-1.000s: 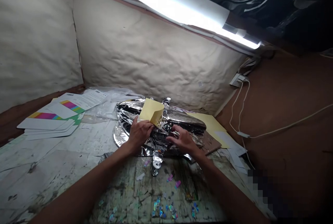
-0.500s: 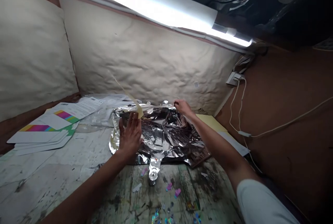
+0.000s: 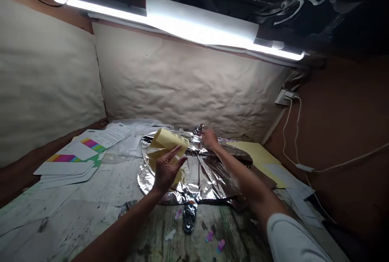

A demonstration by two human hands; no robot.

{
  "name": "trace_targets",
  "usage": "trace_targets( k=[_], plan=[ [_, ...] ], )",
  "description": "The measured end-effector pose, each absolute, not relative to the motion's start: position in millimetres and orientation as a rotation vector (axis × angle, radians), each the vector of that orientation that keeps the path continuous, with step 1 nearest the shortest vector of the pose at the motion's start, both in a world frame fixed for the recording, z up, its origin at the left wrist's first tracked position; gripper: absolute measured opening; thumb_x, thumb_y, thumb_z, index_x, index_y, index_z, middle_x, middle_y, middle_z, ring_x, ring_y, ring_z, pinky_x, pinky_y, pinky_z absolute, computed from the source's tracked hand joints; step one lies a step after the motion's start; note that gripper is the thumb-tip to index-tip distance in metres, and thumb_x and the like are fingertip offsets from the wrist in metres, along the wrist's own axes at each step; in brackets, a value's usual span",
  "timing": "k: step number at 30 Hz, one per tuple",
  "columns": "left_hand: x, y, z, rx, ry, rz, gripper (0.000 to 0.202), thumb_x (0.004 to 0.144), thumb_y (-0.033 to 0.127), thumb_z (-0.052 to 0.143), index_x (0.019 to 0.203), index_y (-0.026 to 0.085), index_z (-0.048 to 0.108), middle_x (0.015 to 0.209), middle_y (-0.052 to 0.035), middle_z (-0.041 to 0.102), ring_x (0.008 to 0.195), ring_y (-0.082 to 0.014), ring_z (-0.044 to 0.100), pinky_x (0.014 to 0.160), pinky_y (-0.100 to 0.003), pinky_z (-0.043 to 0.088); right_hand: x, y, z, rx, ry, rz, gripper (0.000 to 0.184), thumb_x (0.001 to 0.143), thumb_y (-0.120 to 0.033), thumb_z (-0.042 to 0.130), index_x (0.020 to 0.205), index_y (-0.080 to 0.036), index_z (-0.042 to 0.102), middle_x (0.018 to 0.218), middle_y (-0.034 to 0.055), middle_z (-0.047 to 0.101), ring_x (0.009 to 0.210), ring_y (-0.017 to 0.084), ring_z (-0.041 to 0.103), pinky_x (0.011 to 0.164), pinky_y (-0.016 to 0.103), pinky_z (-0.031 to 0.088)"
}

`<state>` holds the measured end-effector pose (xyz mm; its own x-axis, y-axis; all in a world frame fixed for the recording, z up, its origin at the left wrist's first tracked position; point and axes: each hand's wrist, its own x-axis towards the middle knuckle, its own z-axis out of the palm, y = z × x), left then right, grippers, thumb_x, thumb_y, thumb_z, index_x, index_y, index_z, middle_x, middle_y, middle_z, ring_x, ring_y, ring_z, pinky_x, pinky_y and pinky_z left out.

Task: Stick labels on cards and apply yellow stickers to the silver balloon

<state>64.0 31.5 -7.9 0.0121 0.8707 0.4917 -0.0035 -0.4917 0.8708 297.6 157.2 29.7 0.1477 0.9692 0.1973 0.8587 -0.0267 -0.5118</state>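
Observation:
A flat silver foil balloon (image 3: 209, 172) lies on the table, its neck (image 3: 189, 217) pointing toward me. Over its left part, my left hand (image 3: 165, 170) holds a curled yellow paper sheet (image 3: 170, 138) with small dark printing along one edge. The sheet bends behind my fingers, and my thumb points out to the right. My right hand (image 3: 209, 138) is closed at the balloon's far edge, beside a crumpled foil tab (image 3: 199, 129). Its fingertips are partly hidden, and they seem to pinch the foil.
Printed cards (image 3: 69, 164) are stacked at the left, near clear plastic wrapping (image 3: 127, 140). Yellow paper (image 3: 258, 156) and white sheets lie at the right. Small pink and purple scraps (image 3: 221, 245) dot the front. A white cord (image 3: 305, 168) hangs from a wall socket (image 3: 285, 97).
The yellow sheet, almost edge-on before, now curls open with its printed edge showing. My left thumb has spread outward. The camera view has shifted, and the foil's far edge looks more crumpled.

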Motion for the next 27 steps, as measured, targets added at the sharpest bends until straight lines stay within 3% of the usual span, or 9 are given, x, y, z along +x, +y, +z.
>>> trace_targets(
  k=[2,4,6,8,11,14,21,23,27],
  plan=[
    [66,36,-11,1.281,0.841,1.520,0.050,0.072,0.042,0.077,0.114,0.016,0.069,0.115,-0.0119,0.070,0.104,-0.0259,0.067,0.095,-0.040,0.051,290,142,33,-1.863,-1.752,0.422,0.042,0.096,-0.042,0.042,0.094,-0.012,0.071,0.099,0.0160,0.071,0.088,0.022,0.066,0.073,0.029,0.050],
    [69,39,-16,1.053,0.784,1.475,0.045,0.069,0.041,0.080,0.103,0.013,0.072,0.101,-0.0113,0.074,0.090,-0.0232,0.070,0.087,-0.037,0.055,281,122,32,-1.720,-1.695,0.846,0.052,0.095,-0.053,0.040,0.088,-0.012,0.071,0.086,0.0132,0.072,0.067,0.017,0.064,0.057,0.026,0.050],
    [71,41,-19,0.918,0.722,1.447,0.040,0.065,0.039,0.082,0.093,0.011,0.072,0.091,-0.0092,0.074,0.079,-0.0192,0.069,0.080,-0.033,0.055,272,100,28,-1.408,-1.454,1.334,0.044,0.088,-0.053,0.054,0.085,-0.012,0.070,0.080,0.0101,0.071,0.052,0.011,0.056,0.045,0.021,0.043],
    [73,40,-20,0.872,0.696,1.447,0.037,0.061,0.034,0.085,0.084,0.011,0.069,0.081,-0.0054,0.072,0.072,-0.0153,0.068,0.074,-0.029,0.055,264,80,22,-1.128,-1.198,1.551,0.032,0.077,-0.044,0.071,0.083,-0.012,0.067,0.076,0.0053,0.069,0.046,0.005,0.048,0.041,0.016,0.036],
    [74,38,-19,0.772,0.686,1.490,0.044,0.058,0.027,0.088,0.088,0.015,0.058,0.078,-0.0007,0.070,0.070,-0.0140,0.068,0.072,-0.029,0.056,253,62,16,-1.013,-1.106,1.494,0.031,0.067,-0.037,0.080,0.079,-0.014,0.063,0.071,-0.0009,0.064,0.045,0.002,0.043,0.041,0.013,0.032],
    [73,36,-15,0.572,0.638,1.477,0.056,0.061,0.022,0.086,0.105,0.022,0.051,0.091,-0.0018,0.072,0.079,-0.0157,0.070,0.076,-0.031,0.057,247,56,14,-0.948,-1.072,1.445,0.037,0.062,-0.040,0.083,0.076,-0.015,0.060,0.068,-0.0021,0.062,0.046,0.002,0.044,0.041,0.014,0.032],
    [72,32,-14,0.762,0.673,1.220,0.042,0.063,0.026,0.085,0.099,0.013,0.067,0.102,-0.0100,0.072,0.083,-0.0192,0.070,0.071,-0.029,0.058,251,55,16,-1.008,-1.204,1.318,0.036,0.062,-0.041,0.081,0.071,-0.012,0.062,0.064,0.0008,0.063,0.045,0.004,0.044,0.043,0.017,0.032],
    [72,32,-15,0.804,0.699,1.241,0.045,0.062,0.029,0.085,0.100,0.013,0.068,0.105,-0.0113,0.072,0.085,-0.0216,0.070,0.071,-0.031,0.059,251,52,19,-1.108,-1.294,1.145,0.034,0.065,-0.043,0.078,0.075,-0.014,0.063,0.067,0.0013,0.063,0.047,0.006,0.045,0.045,0.020,0.035],
    [73,32,-17,0.924,0.830,1.310,0.049,0.062,0.036,0.085,0.101,0.013,0.069,0.105,-0.0129,0.072,0.084,-0.0247,0.071,0.068,-0.033,0.059,243,36,31,-1.192,-1.515,0.489,0.018,0.075,-0.035,0.071,0.081,-0.019,0.066,0.076,0.0023,0.066,0.062,0.013,0.056,0.060,0.027,0.045]
  ],
)
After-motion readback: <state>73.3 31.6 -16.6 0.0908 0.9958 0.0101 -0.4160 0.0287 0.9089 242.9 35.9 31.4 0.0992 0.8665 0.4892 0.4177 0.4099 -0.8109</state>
